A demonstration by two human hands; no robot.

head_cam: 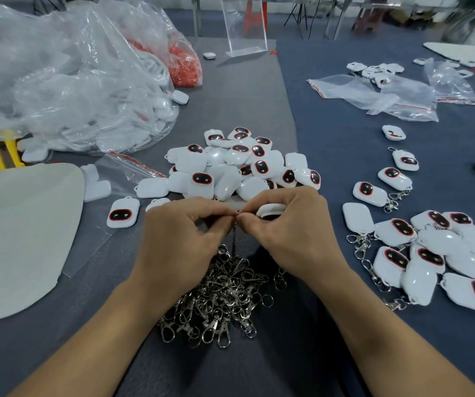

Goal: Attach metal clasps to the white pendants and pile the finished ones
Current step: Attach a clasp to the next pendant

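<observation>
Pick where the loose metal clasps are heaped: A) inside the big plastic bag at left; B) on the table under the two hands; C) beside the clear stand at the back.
B: the clasp heap lies directly beneath the left hand and right hand, nearest the person.

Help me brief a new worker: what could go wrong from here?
1. The left hand and right hand pinch the clasp by fingertips only, right above the loose clasp heap; if it slips, it likely drops in and tangles.
2. Both wrists flank the heap; a sweep toward the finished pile could drag clasps along.
3. The pendant sits in the right hand's curled fingers, mostly hidden; a hard twist might pop it out.
</observation>
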